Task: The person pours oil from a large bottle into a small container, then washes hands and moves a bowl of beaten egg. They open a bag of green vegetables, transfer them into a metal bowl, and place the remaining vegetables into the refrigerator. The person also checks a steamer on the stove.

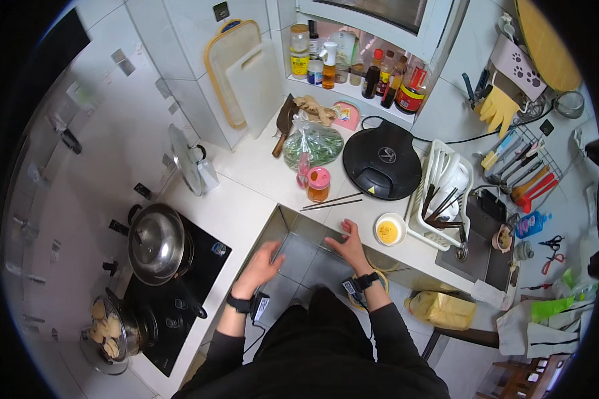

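My left hand (260, 267) hangs in front of the counter corner, fingers apart and holding nothing. My right hand (350, 248) is also bare and spread, near the counter's front edge. Nearest to it, a white bowl (399, 239) holds yellow liquid with dark specks, perhaps beaten egg. A pair of chopsticks (331, 202) lies on the worktop (249, 197). Behind them stands a jar (319, 185) with a pink lid and amber contents, beside a clear plastic bag of chopped greens (313, 147). A round black electric griddle (382, 160) sits shut to the right.
A lidded wok (157, 244) and a steamer pot (125, 324) with pale food pieces stand on the black cooktop (179, 294). A dish rack (437, 199) adjoins the sink (461, 264). A cleaver (284, 124) lies by ginger (315, 109). On the floor stands a yellow oil jug (442, 310).
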`<action>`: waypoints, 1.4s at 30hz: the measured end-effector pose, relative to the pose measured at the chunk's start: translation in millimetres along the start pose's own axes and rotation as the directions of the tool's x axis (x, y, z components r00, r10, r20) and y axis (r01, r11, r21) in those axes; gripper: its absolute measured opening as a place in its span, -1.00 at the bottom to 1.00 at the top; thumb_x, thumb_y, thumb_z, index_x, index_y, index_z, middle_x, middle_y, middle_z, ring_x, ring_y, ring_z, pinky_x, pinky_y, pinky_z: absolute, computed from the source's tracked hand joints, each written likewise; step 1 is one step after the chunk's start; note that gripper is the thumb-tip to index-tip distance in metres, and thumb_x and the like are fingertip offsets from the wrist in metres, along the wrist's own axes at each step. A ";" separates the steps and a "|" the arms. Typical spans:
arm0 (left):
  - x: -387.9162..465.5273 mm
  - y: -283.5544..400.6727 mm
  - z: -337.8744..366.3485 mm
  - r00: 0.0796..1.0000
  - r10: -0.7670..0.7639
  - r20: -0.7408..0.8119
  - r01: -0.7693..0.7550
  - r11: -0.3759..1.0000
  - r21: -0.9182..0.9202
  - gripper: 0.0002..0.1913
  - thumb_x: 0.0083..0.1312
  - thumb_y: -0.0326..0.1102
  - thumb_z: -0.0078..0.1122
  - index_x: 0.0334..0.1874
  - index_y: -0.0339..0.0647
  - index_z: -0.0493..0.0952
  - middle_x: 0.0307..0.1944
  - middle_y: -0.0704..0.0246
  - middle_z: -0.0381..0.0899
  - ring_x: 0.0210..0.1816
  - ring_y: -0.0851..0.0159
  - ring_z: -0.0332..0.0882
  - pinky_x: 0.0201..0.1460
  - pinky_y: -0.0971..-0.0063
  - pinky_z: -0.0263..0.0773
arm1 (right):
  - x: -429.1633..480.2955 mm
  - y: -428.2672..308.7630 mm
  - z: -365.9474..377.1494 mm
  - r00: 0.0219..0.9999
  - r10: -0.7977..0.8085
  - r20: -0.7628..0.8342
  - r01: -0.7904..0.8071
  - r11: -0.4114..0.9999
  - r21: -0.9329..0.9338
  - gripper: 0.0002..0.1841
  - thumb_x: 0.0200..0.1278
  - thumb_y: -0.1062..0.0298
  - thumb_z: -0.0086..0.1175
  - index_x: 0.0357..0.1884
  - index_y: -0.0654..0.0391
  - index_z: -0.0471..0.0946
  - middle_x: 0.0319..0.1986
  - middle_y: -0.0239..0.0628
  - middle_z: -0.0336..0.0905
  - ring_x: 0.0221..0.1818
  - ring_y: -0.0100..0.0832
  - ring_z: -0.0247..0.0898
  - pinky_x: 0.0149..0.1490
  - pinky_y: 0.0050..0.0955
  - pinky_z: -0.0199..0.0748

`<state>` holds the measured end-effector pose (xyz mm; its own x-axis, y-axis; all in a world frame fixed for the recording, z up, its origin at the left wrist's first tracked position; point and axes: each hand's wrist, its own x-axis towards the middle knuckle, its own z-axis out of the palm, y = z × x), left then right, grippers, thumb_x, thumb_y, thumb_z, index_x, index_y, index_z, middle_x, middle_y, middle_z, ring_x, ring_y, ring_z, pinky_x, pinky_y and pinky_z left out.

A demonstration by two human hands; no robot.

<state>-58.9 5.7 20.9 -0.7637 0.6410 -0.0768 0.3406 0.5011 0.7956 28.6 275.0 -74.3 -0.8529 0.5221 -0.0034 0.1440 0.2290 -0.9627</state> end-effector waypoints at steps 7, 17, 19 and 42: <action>165.6 3.2 8.3 0.976 0.026 -0.216 -0.012 0.998 0.062 -0.32 0.10 -0.61 -0.03 0.38 -0.30 0.21 0.36 -0.04 0.18 0.40 -0.06 0.12 0.45 0.24 0.07 | 67.6 12.7 26.5 0.994 0.089 0.062 -0.093 0.993 0.067 0.08 -0.15 0.08 0.51 0.34 0.28 0.06 0.21 0.03 0.24 0.26 -0.15 0.22 0.21 -0.20 0.32; 219.8 25.0 15.7 0.963 0.268 -0.029 -0.241 0.906 0.349 -0.24 -0.10 -0.78 -0.08 0.29 -0.14 0.38 0.22 0.10 0.29 0.31 0.00 0.19 0.31 0.23 0.18 | 62.3 9.2 -32.0 0.981 0.099 0.168 -0.124 0.981 0.148 -0.21 0.04 0.20 0.40 0.25 0.25 0.21 -0.03 -0.05 0.50 0.04 -0.25 0.46 0.06 -0.33 0.47; 234.2 11.2 5.9 0.979 0.196 0.047 -0.201 0.943 0.266 -0.30 -0.04 -0.73 -0.03 0.28 -0.21 0.35 0.17 0.07 0.31 0.20 -0.01 0.29 0.22 0.23 0.27 | 57.8 0.8 -47.9 0.969 0.144 0.200 -0.181 0.966 0.182 -0.30 0.09 0.26 0.36 0.22 0.25 0.25 -0.07 -0.08 0.54 0.00 -0.28 0.50 0.04 -0.36 0.49; 331.5 -66.6 -7.8 0.532 0.168 0.830 0.000 0.980 -0.199 -0.68 0.39 -0.10 0.14 -0.04 -0.23 0.58 -0.26 0.46 0.62 -0.21 0.55 0.46 -0.14 0.55 0.39 | -35.4 -54.1 -92.8 0.851 0.494 -0.181 -0.403 0.833 0.380 -0.57 0.24 0.49 0.20 0.14 0.22 0.38 -0.17 -0.24 0.62 -0.10 -0.51 0.52 0.05 -0.52 0.45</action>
<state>-339.0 180.3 -52.9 0.1064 0.9078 -0.4058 0.2244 0.3756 0.8992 97.6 320.4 3.1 -0.5638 0.7055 -0.4294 0.2727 -0.3317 -0.9031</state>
